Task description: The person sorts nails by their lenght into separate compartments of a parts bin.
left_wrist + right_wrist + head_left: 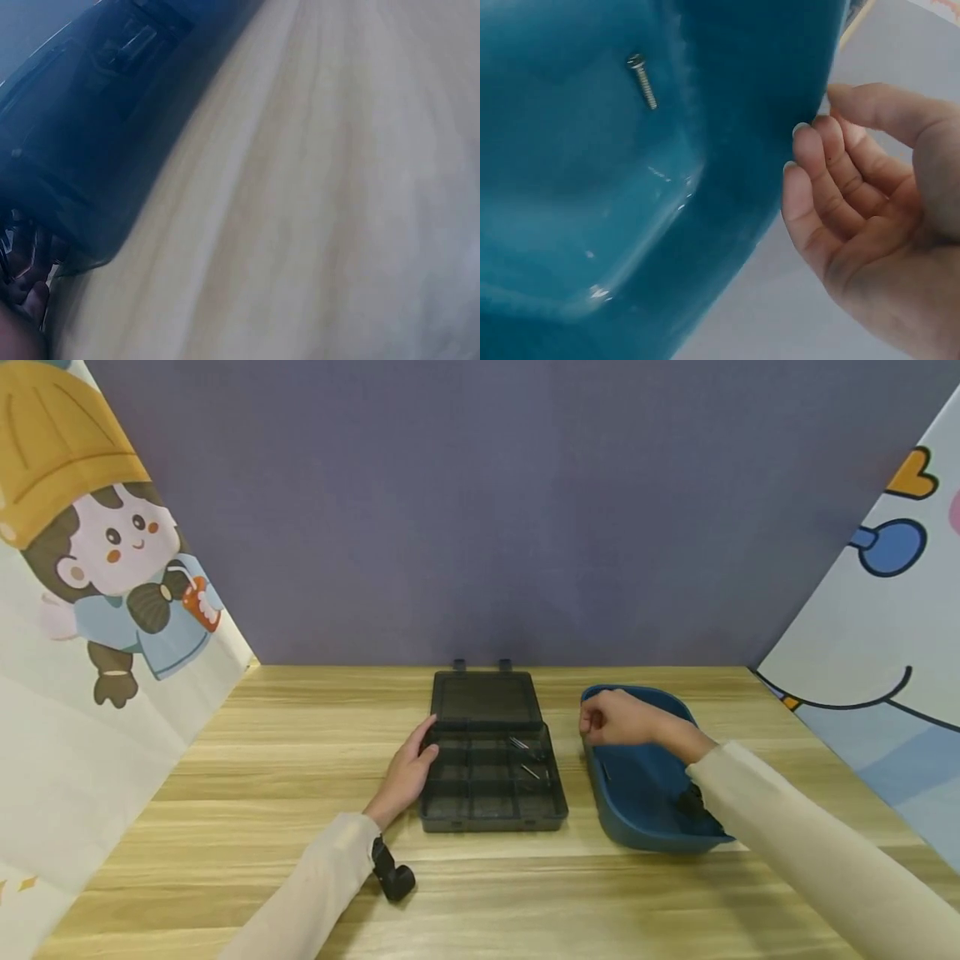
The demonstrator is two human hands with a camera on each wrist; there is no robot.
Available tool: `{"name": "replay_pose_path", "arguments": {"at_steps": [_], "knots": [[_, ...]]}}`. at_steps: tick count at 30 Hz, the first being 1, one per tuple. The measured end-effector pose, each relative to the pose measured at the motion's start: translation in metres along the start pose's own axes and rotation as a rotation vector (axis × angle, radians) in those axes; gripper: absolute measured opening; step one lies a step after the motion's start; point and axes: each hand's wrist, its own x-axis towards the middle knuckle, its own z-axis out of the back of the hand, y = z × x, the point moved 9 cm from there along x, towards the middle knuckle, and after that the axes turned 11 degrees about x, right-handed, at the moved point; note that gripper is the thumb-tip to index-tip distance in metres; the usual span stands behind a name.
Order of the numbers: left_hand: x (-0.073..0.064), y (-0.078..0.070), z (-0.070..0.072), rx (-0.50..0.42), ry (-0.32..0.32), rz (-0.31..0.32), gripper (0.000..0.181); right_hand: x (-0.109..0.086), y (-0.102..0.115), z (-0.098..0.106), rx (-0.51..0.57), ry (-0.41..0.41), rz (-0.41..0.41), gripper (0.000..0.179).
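A dark translucent compartment box point(491, 823) lies on the table with its lid point(486, 697) folded back. Silver screws point(530, 772) sit in its right-hand compartments. My left hand point(403, 775) rests against the box's left side, thumb at the rim and forefinger reaching toward the hinge. To the right stands a blue plastic tub point(641, 839); one loose screw point(643, 81) lies on its floor. Above the tub's left rim is my right hand point(618, 718), fingers bent and thumb tip meeting the forefinger. Whether anything is between those fingertips is hidden.
Wood-grain table point(300, 777) surrounds the box and tub. A grey-purple panel point(510, 510) rises behind, and printed cartoon panels point(142, 593) flank both sides. A black wrist camera point(393, 872) projects from the left sleeve. Part of the tub is covered by the right sleeve.
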Motion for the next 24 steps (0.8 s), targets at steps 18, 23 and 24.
{"name": "replay_pose_path", "arguments": {"at_steps": [18,23,24], "knots": [[0.001,0.001,-0.001,0.013,-0.002,-0.001,0.052,-0.011,-0.053,-0.025,0.028,0.055,-0.213,0.008],[0.001,0.0,0.0,0.016,-0.012,-0.005,0.051,-0.011,-0.06,-0.033,0.02,0.065,-0.308,0.019],[0.0,0.0,0.001,0.014,-0.016,-0.007,0.051,-0.011,-0.061,-0.034,0.02,0.061,-0.317,0.02]]}}
